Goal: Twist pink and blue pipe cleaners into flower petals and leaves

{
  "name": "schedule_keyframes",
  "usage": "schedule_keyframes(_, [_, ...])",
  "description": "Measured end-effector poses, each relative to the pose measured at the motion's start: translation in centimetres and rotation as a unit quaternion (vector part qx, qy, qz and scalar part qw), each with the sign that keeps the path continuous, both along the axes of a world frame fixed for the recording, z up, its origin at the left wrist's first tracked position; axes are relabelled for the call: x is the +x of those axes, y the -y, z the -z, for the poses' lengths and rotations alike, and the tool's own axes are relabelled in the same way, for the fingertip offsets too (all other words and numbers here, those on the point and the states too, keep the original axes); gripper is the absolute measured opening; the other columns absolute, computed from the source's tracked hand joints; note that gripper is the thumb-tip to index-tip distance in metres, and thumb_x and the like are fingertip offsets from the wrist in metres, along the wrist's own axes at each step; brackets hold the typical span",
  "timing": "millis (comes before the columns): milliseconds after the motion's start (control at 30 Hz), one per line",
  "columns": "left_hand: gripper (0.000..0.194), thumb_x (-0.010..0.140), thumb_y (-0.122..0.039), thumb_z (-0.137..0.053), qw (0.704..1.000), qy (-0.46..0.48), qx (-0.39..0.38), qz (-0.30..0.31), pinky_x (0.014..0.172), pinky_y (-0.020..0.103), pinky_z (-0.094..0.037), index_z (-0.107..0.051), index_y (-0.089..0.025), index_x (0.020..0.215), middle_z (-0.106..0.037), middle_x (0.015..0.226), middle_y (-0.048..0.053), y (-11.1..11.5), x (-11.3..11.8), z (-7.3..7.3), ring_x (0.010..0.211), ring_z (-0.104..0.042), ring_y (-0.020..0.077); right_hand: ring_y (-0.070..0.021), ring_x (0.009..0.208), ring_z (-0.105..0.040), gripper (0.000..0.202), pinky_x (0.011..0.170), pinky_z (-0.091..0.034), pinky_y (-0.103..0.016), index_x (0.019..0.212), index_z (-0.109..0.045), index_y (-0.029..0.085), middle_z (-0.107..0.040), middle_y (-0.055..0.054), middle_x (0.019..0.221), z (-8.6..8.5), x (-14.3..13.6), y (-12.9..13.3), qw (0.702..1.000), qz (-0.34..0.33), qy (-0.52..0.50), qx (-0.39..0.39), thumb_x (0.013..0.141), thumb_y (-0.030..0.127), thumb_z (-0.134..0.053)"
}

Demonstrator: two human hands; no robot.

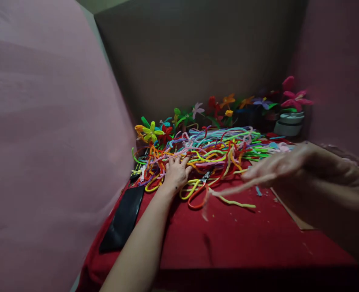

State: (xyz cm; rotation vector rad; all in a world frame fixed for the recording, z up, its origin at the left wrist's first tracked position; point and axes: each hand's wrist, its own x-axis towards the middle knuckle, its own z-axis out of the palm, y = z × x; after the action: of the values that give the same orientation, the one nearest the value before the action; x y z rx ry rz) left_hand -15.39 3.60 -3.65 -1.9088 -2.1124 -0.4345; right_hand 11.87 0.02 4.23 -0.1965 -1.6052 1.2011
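Note:
My left hand (177, 172) lies on a tangled pile of many-coloured pipe cleaners (216, 156), its fingers apart and touching the strands. Whether any strand is gripped there is hard to see. To the right, my right hand (304, 168) is raised above the table, smeared by motion, with a pale pipe cleaner (243, 187) pinched at its fingertips. This strand slants down to the left, and its far end is blurred. Scissors (206, 177) with orange handles rest beside my left hand at the pile's front. A light yellow pipe cleaner (238, 203) lies on the red cloth nearby.
Pipe-cleaner flowers (151, 132) line the back, and a pink one (296, 99) rises from a pale pot (289, 123). A flat black item (123, 219) lies at left on the red cloth (228, 243). Brown board (295, 213) sits under my right arm. Pink walls (58, 142) flank the table.

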Motion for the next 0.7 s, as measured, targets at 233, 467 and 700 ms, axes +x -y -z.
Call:
schedule_keyframes(233, [0.035, 0.074, -0.017, -0.050, 0.997, -0.021, 0.078, -0.001, 0.091, 0.050, -0.032, -0.062, -0.022, 0.106, -0.058, 0.118, 0.007, 1.1, 0.4, -3.5, 0.106, -0.044, 0.0299, -0.0144, 0.069, -0.065, 0.008, 0.072, -0.052, -0.030, 0.072, -0.060, 0.017, -0.067, -0.003, 0.069, 2.9, 5.4, -5.3, 0.954, 0.070, -0.073, -0.282, 0.074, 0.024, -0.064])
schedule_keyframes(467, [0.041, 0.075, -0.034, -0.054, 0.857, 0.451, -0.068, 0.240, 0.084, 0.036, -0.046, -0.053, -0.026, 0.115, -0.062, 0.107, 0.005, 3.2, 12.2, -5.1, 0.098, -0.057, 0.0210, -0.0136, 0.073, -0.064, 0.007, 0.075, -0.050, -0.030, 0.077, -0.057, 0.018, -0.066, -0.002, 0.074, 4.5, 6.5, -5.6, 0.939, 0.038, -0.101, -0.327, 0.076, 0.024, -0.062])
schedule_keyframes(700, [0.019, 0.074, -0.035, -0.046, 0.803, 0.527, -0.200, 0.194, 0.043, 0.025, -0.037, -0.053, -0.019, 0.065, -0.046, 0.048, -0.003, 1.2, 17.3, -3.6, 0.040, -0.042, 0.0095, -0.0133, 0.056, -0.061, 0.011, 0.057, -0.051, -0.028, 0.075, -0.056, 0.015, -0.065, -0.003, 0.065, 3.5, 8.9, -9.2, 0.939, 0.137, -0.022, -0.315, 0.073, 0.024, -0.062])
